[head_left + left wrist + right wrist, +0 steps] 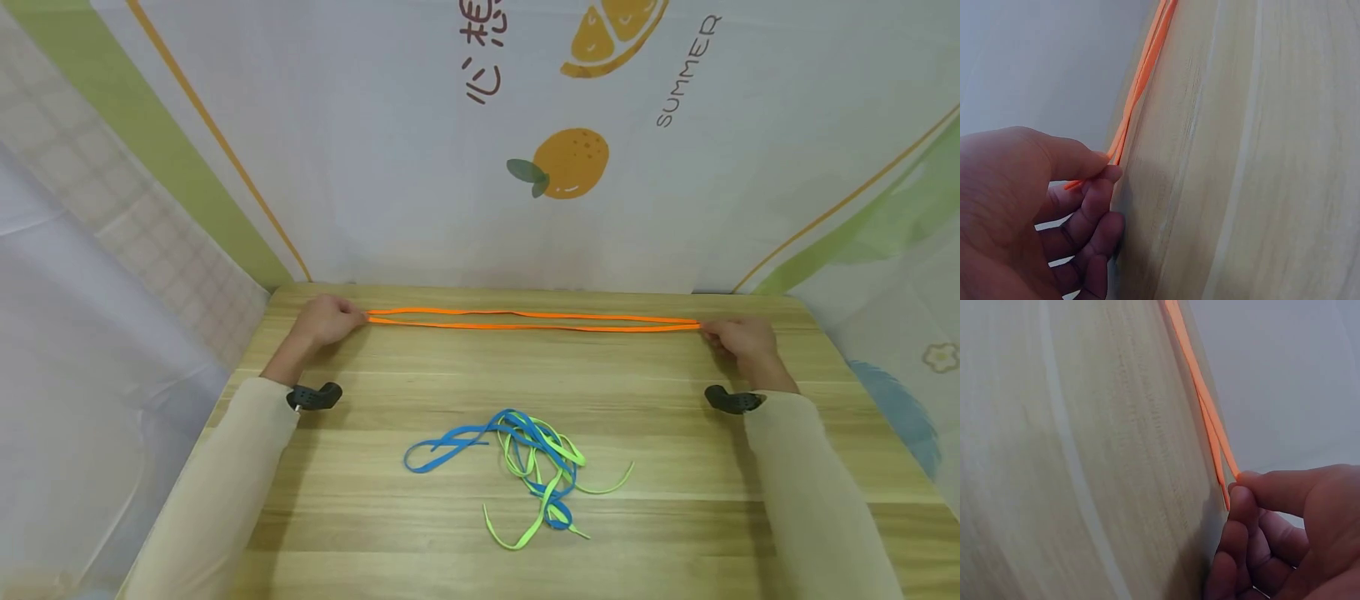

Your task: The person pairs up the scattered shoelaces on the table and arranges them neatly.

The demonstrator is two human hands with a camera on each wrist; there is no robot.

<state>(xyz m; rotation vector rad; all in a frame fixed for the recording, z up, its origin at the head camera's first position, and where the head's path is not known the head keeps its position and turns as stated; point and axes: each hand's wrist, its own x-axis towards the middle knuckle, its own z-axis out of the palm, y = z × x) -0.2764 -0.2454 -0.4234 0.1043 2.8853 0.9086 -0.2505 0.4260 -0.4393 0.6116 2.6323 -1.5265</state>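
Observation:
An orange shoelace (525, 327), doubled into two near-parallel strands, stretches across the far part of the table. At its left end my left hand (328, 320) pinches it between thumb and forefinger; a short orange tip pokes out behind the thumb in the left wrist view. My right hand (742, 340) pinches the other end, thumb against forefinger, with the remaining fingers curled beneath. Closer to me lies a loose tangle of a blue shoelace (448, 439) and a yellow-green shoelace (536, 529), apart from both hands.
The wooden table (360, 517) ends at the back against a white printed cloth (405, 183), right behind the orange strands. More cloth hangs at both sides. A dark wrist camera (318, 396) sits on the left wrist, another camera (727, 400) on the right.

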